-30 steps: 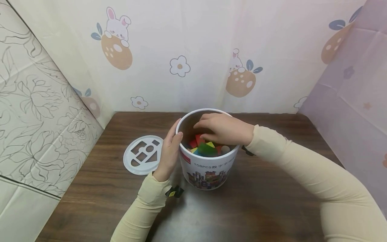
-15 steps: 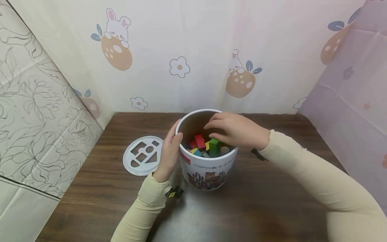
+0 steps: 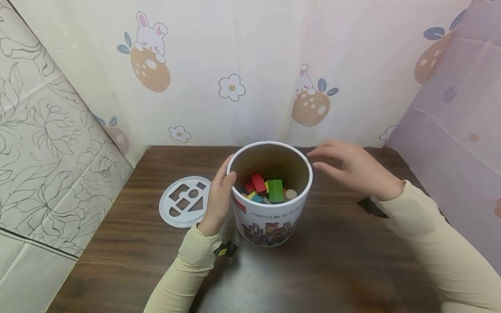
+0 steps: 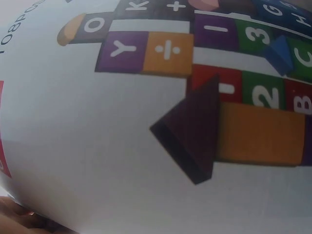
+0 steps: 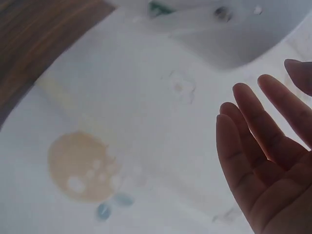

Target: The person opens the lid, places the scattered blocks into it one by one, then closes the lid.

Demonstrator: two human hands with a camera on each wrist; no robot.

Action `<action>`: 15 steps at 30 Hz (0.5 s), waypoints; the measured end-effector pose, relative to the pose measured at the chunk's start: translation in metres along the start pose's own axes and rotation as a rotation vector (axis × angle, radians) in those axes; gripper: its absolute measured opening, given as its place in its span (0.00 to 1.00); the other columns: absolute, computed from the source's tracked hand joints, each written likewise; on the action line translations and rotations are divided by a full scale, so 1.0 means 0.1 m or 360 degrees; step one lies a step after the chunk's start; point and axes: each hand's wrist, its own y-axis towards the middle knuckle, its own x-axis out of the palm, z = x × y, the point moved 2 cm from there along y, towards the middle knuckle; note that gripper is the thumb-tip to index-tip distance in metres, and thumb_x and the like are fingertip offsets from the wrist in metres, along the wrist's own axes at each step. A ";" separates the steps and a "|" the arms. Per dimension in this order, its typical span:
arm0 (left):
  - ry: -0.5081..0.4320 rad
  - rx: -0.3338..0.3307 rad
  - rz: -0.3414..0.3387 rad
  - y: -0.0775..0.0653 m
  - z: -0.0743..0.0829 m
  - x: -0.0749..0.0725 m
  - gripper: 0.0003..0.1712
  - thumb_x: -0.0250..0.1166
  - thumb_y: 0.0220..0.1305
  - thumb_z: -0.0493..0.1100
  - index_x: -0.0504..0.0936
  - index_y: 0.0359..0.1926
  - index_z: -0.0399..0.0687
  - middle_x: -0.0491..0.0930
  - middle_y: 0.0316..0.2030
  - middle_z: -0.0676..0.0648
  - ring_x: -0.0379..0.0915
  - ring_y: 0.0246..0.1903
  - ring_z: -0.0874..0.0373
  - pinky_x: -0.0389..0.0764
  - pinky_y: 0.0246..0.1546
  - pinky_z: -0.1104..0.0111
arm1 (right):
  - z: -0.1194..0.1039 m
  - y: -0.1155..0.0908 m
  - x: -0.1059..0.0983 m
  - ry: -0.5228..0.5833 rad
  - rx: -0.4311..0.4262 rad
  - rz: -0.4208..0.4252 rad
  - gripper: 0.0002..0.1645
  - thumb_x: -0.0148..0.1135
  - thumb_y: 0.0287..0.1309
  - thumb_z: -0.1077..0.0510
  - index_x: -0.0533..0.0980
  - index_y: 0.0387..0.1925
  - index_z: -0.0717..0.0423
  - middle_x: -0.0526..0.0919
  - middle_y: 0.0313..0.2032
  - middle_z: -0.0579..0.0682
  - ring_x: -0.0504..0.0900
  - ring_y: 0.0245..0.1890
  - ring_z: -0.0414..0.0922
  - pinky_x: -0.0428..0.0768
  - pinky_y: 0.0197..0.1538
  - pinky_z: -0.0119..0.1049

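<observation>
Blocks (image 3: 275,190) in the bucket (image 3: 270,224) show from head, not left wrist.

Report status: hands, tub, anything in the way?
Left hand holds tub; right hand empty, beside it. Tub upright, open, blocks inside. Lid flat on table; nothing over the opening.

White printed bucket (image 3: 271,217), upright on brown table (image 3: 332,265), colourful blocks (image 3: 275,190) piled inside
</observation>
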 end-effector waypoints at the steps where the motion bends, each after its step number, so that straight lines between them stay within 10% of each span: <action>1: -0.0001 -0.0001 0.0002 0.00 0.00 0.00 0.28 0.47 0.74 0.45 0.62 0.73 0.55 0.64 0.70 0.50 0.60 0.69 0.49 0.64 0.69 0.45 | 0.04 -0.06 -0.02 -0.0023 0.0038 0.0017 0.19 0.70 0.54 0.63 0.82 0.49 0.51 0.85 0.45 0.44 0.81 0.46 0.41 0.78 0.49 0.38; 8: -0.0003 -0.0010 0.0006 0.00 -0.01 0.00 0.28 0.47 0.74 0.45 0.62 0.73 0.55 0.64 0.70 0.50 0.59 0.70 0.50 0.63 0.69 0.45 | 0.33 -0.51 -0.11 -0.0004 0.0336 0.0136 0.20 0.68 0.57 0.60 0.81 0.52 0.45 0.84 0.49 0.45 0.74 0.48 0.27 0.66 0.48 0.12; 15: -0.0008 -0.0015 -0.0006 0.00 0.01 0.00 0.28 0.46 0.74 0.45 0.60 0.73 0.53 0.63 0.71 0.51 0.59 0.70 0.51 0.62 0.69 0.45 | 0.67 -0.99 -0.10 0.0052 0.0631 0.0208 0.20 0.66 0.61 0.56 0.79 0.55 0.47 0.82 0.49 0.49 0.69 0.44 0.18 0.65 0.43 0.15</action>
